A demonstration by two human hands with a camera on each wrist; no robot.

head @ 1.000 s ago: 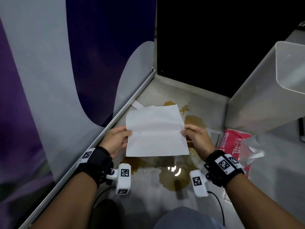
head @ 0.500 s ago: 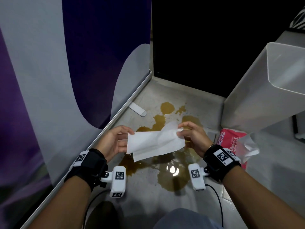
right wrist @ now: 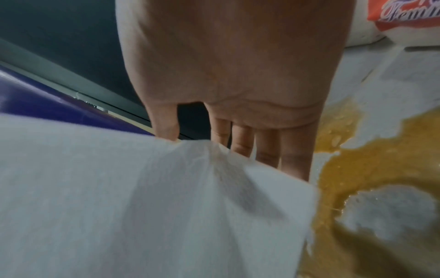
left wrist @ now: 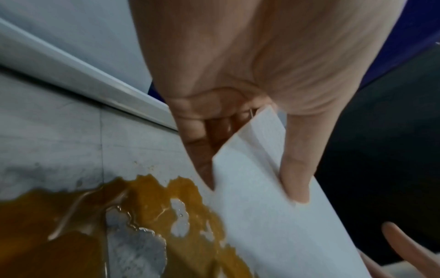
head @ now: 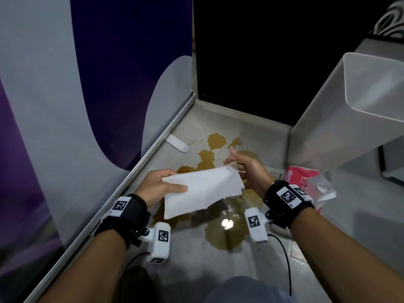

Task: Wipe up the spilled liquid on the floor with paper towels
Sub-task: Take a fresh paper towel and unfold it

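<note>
Head view: you hold one white paper towel [head: 201, 189] in the air above the brown spill [head: 220, 232], which lies on the floor directly beneath and ahead of both hands. Your left hand [head: 157, 186] pinches the towel's near-left edge, thumb on top. Your right hand [head: 249, 171] is at the far-right corner with its fingers straight; whether it pinches that corner is not clear here. The towel looks clean and dry, so by my reading no wiping has begun and the whole puddle is left. Right of your right hand lies a red-and-white paper towel pack [head: 306, 182], with a grey bin [head: 341, 119] beyond it. The banner's metal base rail [head: 135, 180] runs just left of your left hand and bounds the spill on that side.

Left wrist view: the thumb [left wrist: 295, 169] presses the towel against the curled fingers, a firm pinch. The liquid pools just beside the rail.

Right wrist view: the fingers [right wrist: 269, 148] are extended and close together, and the towel corner bunches at their tips. The pack sits clear of the puddle's edge.
</note>
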